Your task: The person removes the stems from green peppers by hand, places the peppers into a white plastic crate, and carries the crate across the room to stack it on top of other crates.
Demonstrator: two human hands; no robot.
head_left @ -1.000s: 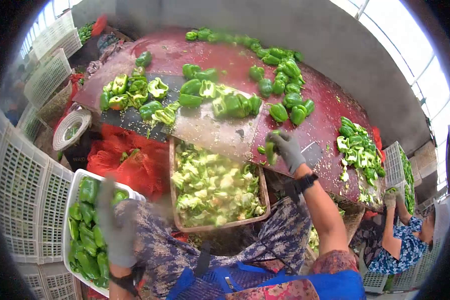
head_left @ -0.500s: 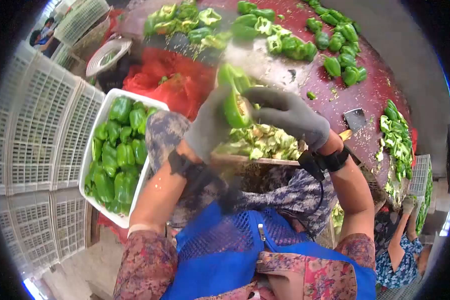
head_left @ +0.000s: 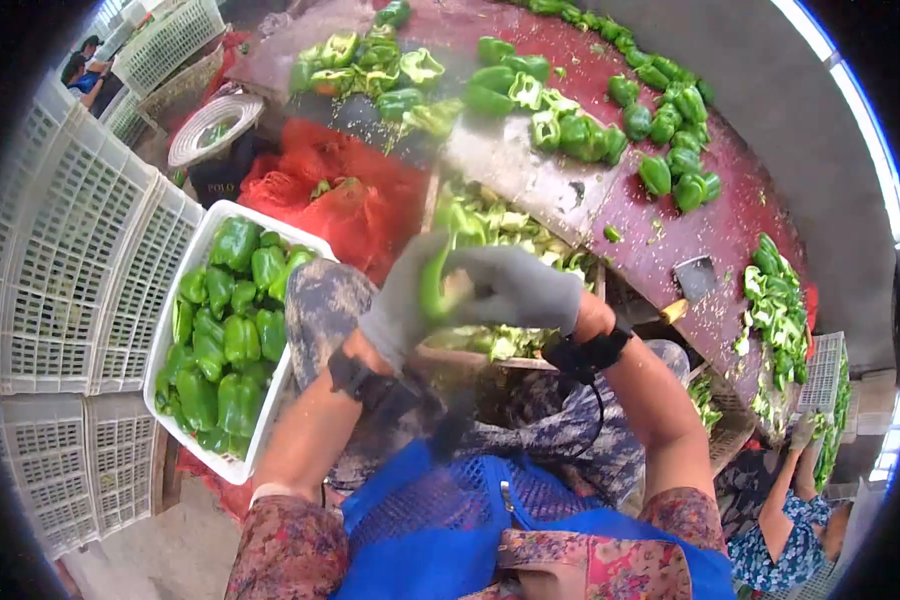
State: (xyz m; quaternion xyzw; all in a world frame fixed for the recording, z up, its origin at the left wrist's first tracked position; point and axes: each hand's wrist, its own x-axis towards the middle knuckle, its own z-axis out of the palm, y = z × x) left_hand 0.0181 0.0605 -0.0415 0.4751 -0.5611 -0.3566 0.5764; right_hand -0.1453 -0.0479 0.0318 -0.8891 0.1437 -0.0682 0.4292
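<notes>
A cut green bell pepper point(head_left: 433, 287) is in my gloved left hand point(head_left: 395, 305), whose fingers wrap around its outer side. My gloved right hand point(head_left: 525, 288) is closed against the open face of the pepper, with its fingertips at the pale core point(head_left: 457, 288). Motion blur hides exactly what the right fingertips pinch. Both hands are above a wooden-edged box point(head_left: 510, 360) that holds pale green pepper scraps point(head_left: 515, 238).
A white crate point(head_left: 320, 245) of whole green peppers stands at my left, beside stacked white crates point(head_left: 45, 260). Red netting point(head_left: 355, 190) lies ahead. Peppers point(head_left: 685, 125) and a flat blade point(head_left: 696, 276) with a yellowish handle lie on the red table point(head_left: 620, 215). Another person point(head_left: 785, 530) works at right.
Both hands have come down and toward me with the pepper. My right fingers, spread along its open side before, are now drawn together at its core. The view has shifted slightly.
</notes>
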